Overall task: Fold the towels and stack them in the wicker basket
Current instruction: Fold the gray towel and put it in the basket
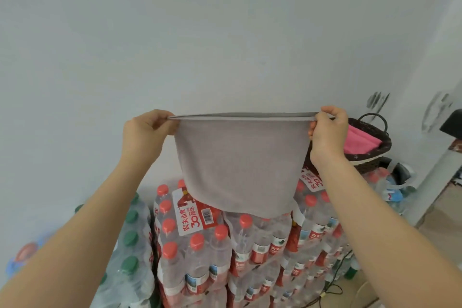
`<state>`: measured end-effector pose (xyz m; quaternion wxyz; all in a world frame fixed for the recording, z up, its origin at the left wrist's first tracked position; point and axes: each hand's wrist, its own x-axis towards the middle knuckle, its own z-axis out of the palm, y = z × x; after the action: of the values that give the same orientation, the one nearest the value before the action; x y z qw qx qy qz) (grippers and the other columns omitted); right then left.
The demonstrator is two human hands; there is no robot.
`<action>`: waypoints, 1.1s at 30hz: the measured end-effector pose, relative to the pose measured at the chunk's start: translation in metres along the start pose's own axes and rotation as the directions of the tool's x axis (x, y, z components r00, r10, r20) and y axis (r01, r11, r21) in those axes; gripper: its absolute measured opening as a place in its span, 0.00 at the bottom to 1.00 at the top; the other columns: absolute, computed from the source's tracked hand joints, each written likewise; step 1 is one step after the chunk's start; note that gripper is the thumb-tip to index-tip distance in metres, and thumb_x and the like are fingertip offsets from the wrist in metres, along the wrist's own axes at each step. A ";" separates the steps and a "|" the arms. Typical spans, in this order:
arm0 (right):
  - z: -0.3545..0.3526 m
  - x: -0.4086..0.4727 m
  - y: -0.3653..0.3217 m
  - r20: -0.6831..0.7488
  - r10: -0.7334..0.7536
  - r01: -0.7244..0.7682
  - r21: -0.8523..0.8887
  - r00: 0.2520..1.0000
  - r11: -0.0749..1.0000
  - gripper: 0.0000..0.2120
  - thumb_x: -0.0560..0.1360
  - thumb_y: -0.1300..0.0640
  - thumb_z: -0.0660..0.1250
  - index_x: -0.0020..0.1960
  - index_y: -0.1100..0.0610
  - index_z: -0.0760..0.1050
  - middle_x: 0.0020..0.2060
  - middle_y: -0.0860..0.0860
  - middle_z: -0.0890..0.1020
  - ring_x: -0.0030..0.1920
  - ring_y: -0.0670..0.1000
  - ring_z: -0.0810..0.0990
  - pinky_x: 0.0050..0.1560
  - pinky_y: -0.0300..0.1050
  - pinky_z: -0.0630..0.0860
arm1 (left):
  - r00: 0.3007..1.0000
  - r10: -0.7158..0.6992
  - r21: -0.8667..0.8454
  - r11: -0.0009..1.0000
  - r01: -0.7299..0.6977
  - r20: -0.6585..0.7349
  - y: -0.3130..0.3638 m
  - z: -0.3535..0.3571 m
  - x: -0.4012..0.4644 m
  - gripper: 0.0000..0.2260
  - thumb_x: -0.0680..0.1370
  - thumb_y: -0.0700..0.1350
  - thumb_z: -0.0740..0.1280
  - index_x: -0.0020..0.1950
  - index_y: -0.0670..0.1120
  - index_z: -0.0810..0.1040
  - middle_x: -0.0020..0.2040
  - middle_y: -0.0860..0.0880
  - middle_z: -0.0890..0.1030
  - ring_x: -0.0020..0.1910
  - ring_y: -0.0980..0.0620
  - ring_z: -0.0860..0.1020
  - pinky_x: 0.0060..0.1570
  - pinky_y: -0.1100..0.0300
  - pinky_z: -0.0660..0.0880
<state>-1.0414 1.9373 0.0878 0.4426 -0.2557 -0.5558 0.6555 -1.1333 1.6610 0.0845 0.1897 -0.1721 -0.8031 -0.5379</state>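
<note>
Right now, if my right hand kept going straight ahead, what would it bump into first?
Probably the wicker basket, which sits just beyond the right hand holding the grey towel. Depth is unclear; the white wall lies behind it.

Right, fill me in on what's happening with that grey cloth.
A person is folding towels. The left hand and the right hand each pinch a top corner of a grey towel, holding it stretched out in the air, doubled over, above shrink-wrapped packs of bottled water. To the right, the dark wicker basket sits on more packs and already holds a pink towel. The grey one is not yet in the basket.
</note>
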 end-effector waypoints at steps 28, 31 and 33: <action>0.015 0.037 -0.002 0.536 0.028 0.006 -0.062 0.844 0.998 0.13 0.77 0.65 0.56 0.41 0.53 0.76 0.28 0.49 0.83 0.29 0.45 0.81 0.32 0.35 0.76 | 0.991 -0.130 -0.433 0.895 0.108 -0.022 -0.007 -0.010 -0.016 0.04 0.72 0.42 0.60 0.37 0.48 0.69 0.34 0.53 0.71 0.35 0.55 0.69 0.41 0.65 0.70; -0.017 0.027 0.045 0.593 0.150 0.017 -0.267 0.791 0.964 0.12 0.78 0.66 0.56 0.43 0.55 0.75 0.34 0.53 0.82 0.29 0.43 0.82 0.33 0.35 0.78 | 0.961 -0.233 -0.240 0.934 0.263 0.146 -0.048 -0.005 -0.058 0.03 0.70 0.45 0.60 0.37 0.47 0.68 0.30 0.57 0.71 0.34 0.55 0.67 0.40 0.63 0.65; -0.035 0.017 0.079 0.593 0.249 -0.025 -0.360 0.766 0.933 0.13 0.77 0.67 0.56 0.42 0.56 0.75 0.29 0.52 0.82 0.27 0.43 0.81 0.31 0.34 0.77 | 0.921 -0.306 -0.136 0.929 0.344 0.241 -0.072 0.003 -0.087 0.04 0.71 0.44 0.61 0.38 0.46 0.68 0.29 0.59 0.72 0.32 0.59 0.68 0.38 0.64 0.64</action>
<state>-1.0437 1.9707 0.0061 0.1319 -0.1329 -0.7529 0.6309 -1.0924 1.6318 -0.0171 -0.0067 -0.1095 -0.7858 -0.6087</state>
